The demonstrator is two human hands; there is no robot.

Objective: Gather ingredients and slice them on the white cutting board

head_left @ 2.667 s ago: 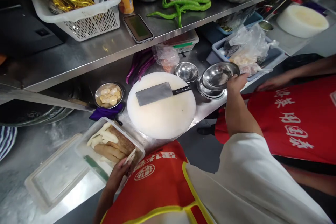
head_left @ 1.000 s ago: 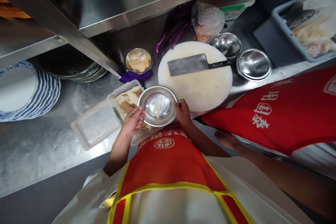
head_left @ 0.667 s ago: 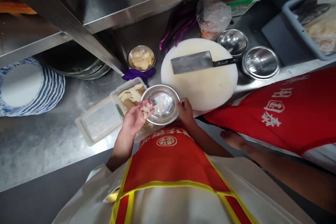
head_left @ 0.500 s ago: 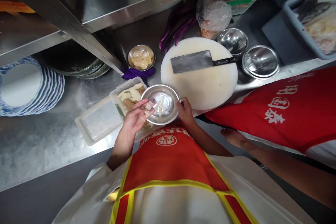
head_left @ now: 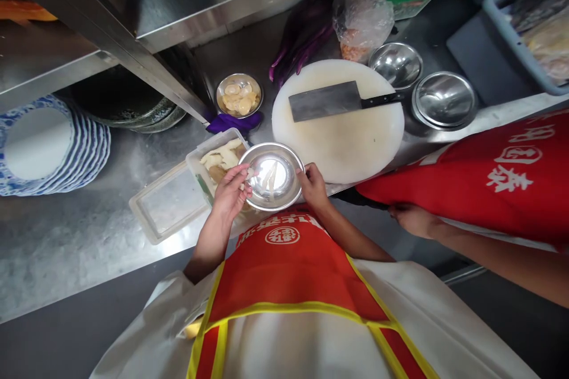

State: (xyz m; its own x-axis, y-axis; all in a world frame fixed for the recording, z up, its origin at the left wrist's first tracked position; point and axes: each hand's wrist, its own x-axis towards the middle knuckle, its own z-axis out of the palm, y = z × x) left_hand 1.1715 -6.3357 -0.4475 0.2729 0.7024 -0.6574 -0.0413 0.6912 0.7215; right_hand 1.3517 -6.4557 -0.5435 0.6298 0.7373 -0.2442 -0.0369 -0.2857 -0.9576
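Note:
A shiny metal bowl (head_left: 287, 192) is held tilted in front of my apron. My right hand (head_left: 313, 182) grips its right rim, thumb over the edge. At the left rim, my left hand (head_left: 231, 190) has its fingers bent around small pale pieces (head_left: 250, 173), too small to name. Some thin pale strips (head_left: 269, 180) lie inside the bowl. Partly under the bowl and left hand stands a clear plastic container (head_left: 195, 161) with pale and brownish peelings (head_left: 219, 163) in it. Its lower part is hidden.
Behind are a round white cutting board (head_left: 338, 148) with a cleaver (head_left: 326, 102), a bowl of pale slices (head_left: 240, 98), and eggplants (head_left: 297, 41). Metal bowls (head_left: 446, 100) stand right, near a co-worker in a red apron (head_left: 480, 189). A plastic lid (head_left: 173, 198) and stacked plates (head_left: 40, 142) are left.
The fingers of my left hand have closed in around the pale pieces. My right hand keeps hold of the bowl. The co-worker's arm and apron have shifted to the right.

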